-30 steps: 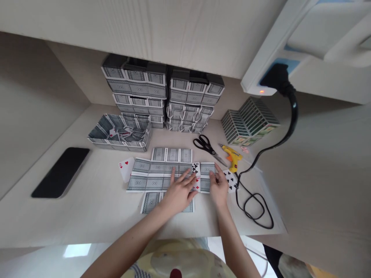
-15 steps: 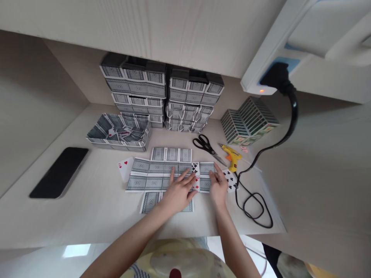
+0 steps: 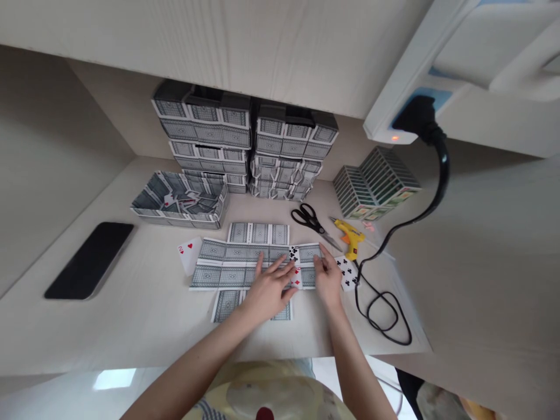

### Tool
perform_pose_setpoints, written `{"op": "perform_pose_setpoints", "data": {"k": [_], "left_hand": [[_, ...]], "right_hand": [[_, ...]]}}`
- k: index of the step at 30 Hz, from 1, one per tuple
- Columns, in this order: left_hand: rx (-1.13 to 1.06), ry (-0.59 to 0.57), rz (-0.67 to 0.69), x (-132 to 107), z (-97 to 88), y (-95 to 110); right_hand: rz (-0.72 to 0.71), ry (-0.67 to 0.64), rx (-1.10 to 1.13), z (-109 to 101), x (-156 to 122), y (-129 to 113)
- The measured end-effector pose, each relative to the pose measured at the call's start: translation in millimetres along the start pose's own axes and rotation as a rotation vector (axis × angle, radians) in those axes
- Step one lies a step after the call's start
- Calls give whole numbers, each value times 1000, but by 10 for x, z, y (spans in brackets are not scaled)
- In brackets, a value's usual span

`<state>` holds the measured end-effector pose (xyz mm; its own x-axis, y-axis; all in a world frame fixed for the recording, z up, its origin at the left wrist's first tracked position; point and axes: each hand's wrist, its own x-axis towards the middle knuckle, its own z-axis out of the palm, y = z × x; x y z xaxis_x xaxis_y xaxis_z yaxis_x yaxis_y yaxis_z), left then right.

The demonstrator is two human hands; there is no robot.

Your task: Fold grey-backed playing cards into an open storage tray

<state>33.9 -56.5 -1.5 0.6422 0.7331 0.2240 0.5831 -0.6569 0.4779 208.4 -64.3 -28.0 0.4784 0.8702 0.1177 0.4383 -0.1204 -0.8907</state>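
Note:
A flat sheet of joined playing cards [image 3: 210,276], patterned backs up, lies on the desk. Across its right part my left hand [image 3: 269,294] rests with fingers spread, pressing down. Thumb and fingers of my right hand [image 3: 328,279] close on the right edge of a joined pair of cards [image 3: 308,254], also backs up. That pair overlaps two face-up cards [image 3: 296,271] at the sheet's right end, one with clubs and one with red diamonds. A row of three card backs [image 3: 259,233] adjoins the sheet's far side; another row [image 3: 228,305] at the near side is partly hidden under my left arm.
Stacked card-covered boxes [image 3: 205,131] stand behind, beside an open card tray [image 3: 184,221] holding scraps. Black scissors [image 3: 310,218], a yellow glue gun [image 3: 351,238] with a looped cord, card stacks [image 3: 371,184] and a clubs card [image 3: 347,272] lie right. A phone [image 3: 90,261] and a hearts card [image 3: 189,255] lie left.
My right hand has shifted slightly left with the pair of cards, so less of the face-up cards shows. My left hand has stayed in place.

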Motion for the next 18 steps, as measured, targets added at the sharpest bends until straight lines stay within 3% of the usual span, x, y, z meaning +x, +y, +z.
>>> {"op": "perform_pose_setpoints", "data": {"k": [11,18], "left_hand": [[-104,-3,-27,9,-23,1],[-131,95,-129,26,-23,-202]], "right_hand": [[-73,-63,-159,25,-19,-65],[-75,-46,-204,48,-2,-53]]}}
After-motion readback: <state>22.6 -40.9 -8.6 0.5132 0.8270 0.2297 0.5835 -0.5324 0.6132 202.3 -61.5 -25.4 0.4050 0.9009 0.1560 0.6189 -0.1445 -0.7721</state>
